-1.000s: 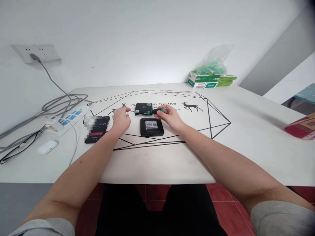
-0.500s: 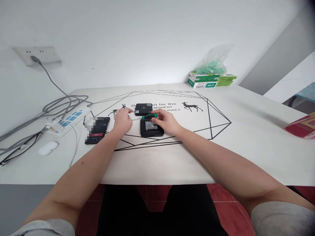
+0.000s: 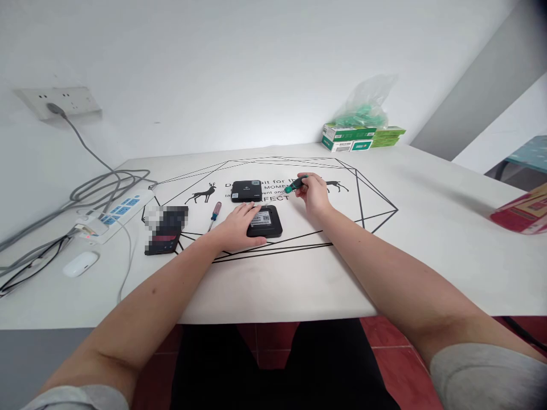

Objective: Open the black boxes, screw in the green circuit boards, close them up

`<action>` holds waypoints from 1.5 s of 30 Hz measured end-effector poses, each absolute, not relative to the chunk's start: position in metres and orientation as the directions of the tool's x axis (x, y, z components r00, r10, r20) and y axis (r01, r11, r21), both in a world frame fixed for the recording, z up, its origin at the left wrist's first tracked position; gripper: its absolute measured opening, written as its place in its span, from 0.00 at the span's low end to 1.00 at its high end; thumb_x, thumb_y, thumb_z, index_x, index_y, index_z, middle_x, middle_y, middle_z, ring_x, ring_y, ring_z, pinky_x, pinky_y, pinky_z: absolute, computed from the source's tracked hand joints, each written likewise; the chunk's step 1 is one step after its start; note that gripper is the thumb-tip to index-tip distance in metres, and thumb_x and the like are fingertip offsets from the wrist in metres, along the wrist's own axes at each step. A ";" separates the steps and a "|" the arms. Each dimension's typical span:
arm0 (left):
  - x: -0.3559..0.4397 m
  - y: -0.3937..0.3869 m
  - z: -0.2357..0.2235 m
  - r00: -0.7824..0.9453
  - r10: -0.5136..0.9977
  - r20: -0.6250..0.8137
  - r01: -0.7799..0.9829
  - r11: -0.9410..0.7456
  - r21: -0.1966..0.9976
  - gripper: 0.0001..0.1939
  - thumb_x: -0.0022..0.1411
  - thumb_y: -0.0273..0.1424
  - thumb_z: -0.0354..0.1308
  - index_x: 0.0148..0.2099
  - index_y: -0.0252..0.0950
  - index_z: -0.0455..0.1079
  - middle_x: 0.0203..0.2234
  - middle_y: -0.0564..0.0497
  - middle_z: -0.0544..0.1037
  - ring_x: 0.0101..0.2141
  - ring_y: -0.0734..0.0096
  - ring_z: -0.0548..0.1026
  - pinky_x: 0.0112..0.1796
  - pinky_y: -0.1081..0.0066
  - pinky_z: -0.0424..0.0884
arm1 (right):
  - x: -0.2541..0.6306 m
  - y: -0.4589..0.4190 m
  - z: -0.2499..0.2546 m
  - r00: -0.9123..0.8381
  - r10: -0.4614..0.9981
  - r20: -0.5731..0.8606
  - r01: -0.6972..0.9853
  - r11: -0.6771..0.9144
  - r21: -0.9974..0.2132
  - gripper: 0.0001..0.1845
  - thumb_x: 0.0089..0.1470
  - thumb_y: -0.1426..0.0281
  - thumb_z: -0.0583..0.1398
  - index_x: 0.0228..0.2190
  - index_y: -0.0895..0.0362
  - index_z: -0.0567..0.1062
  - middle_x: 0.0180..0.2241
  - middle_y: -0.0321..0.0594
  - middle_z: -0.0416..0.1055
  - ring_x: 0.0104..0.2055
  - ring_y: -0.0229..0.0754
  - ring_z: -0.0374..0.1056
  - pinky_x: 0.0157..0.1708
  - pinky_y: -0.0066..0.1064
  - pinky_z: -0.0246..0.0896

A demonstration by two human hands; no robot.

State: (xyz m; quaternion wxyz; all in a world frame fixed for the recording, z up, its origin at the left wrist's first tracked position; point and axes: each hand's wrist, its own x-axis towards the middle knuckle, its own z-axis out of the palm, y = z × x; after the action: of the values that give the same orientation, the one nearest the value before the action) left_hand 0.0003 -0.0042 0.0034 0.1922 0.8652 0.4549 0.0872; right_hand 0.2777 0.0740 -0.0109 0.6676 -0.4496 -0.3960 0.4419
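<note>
My left hand point(image 3: 239, 226) spans the left side of a black flat box point(image 3: 272, 219) with a white label, the fingers at its far edge and the thumb along its near edge. In my right hand point(image 3: 315, 193) is a screwdriver point(image 3: 296, 185) with a green and black handle, held above the table right of the box. Its thin shaft points left toward the box's far edge; whether the tip touches is too small to tell. Just behind lies another black flat box point(image 3: 247, 191). A second screwdriver point(image 3: 216, 211), red and blue handled, rests left of my left hand.
A phone point(image 3: 168, 230) lies on the left, near a white earbud case point(image 3: 81, 264) and a power strip point(image 3: 123, 208) with grey cables. Green boxes point(image 3: 348, 139) under a clear bag point(image 3: 365, 108) stand at the back right. A red package point(image 3: 521, 210) sits at the right edge.
My left hand has come right and down onto the labelled box, uncovering the red and blue screwdriver. My right hand has moved right and up with the green screwdriver, away from above the box.
</note>
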 end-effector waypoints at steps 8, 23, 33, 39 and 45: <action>-0.004 -0.005 0.017 0.567 0.823 -0.020 0.756 -0.511 0.408 0.51 0.57 0.55 0.70 0.77 0.47 0.60 0.73 0.41 0.63 0.73 0.37 0.59 0.71 0.41 0.60 | 0.281 0.078 -0.018 0.292 0.948 0.124 -0.206 0.189 -0.960 0.08 0.45 0.66 0.62 0.32 0.53 0.74 0.24 0.34 0.71 0.20 0.36 0.62 0.23 0.31 0.56; -0.009 -0.006 0.007 0.635 0.771 -0.042 0.717 -0.569 0.402 0.46 0.65 0.55 0.65 0.79 0.49 0.59 0.80 0.43 0.50 0.78 0.35 0.47 0.73 0.37 0.52 | 0.276 0.073 -0.015 0.257 0.954 0.156 -0.132 0.194 -0.972 0.07 0.45 0.68 0.61 0.30 0.53 0.76 0.23 0.33 0.69 0.21 0.36 0.61 0.23 0.30 0.56; -0.008 -0.005 0.008 0.636 0.770 -0.056 0.726 -0.572 0.383 0.48 0.66 0.54 0.64 0.81 0.47 0.54 0.80 0.42 0.51 0.78 0.39 0.48 0.74 0.39 0.50 | 0.282 0.076 -0.013 0.368 0.907 0.206 -0.068 0.247 -0.967 0.12 0.51 0.66 0.63 0.39 0.50 0.70 0.25 0.27 0.69 0.21 0.34 0.60 0.23 0.29 0.56; -0.009 -0.005 0.009 0.645 0.763 -0.046 0.718 -0.584 0.379 0.48 0.65 0.54 0.65 0.80 0.45 0.56 0.80 0.42 0.52 0.78 0.38 0.49 0.73 0.41 0.53 | 0.275 0.071 -0.009 0.344 0.898 0.274 -0.079 0.319 -0.945 0.17 0.58 0.62 0.63 0.45 0.47 0.64 0.27 0.25 0.70 0.25 0.37 0.69 0.29 0.30 0.67; 0.000 -0.010 0.007 0.645 0.764 -0.023 0.703 -0.581 0.409 0.54 0.63 0.56 0.65 0.81 0.40 0.52 0.79 0.39 0.54 0.77 0.40 0.50 0.74 0.44 0.52 | 0.263 0.047 0.001 0.149 0.821 0.552 0.160 0.531 -0.832 0.21 0.65 0.52 0.64 0.54 0.46 0.70 0.37 0.33 0.71 0.28 0.37 0.71 0.33 0.36 0.72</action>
State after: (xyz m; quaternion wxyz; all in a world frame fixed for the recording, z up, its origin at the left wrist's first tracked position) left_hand 0.0001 -0.0103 0.0073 0.1944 0.8858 0.4142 0.0781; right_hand 0.2629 0.0472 0.0010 0.6377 -0.4093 -0.5989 0.2591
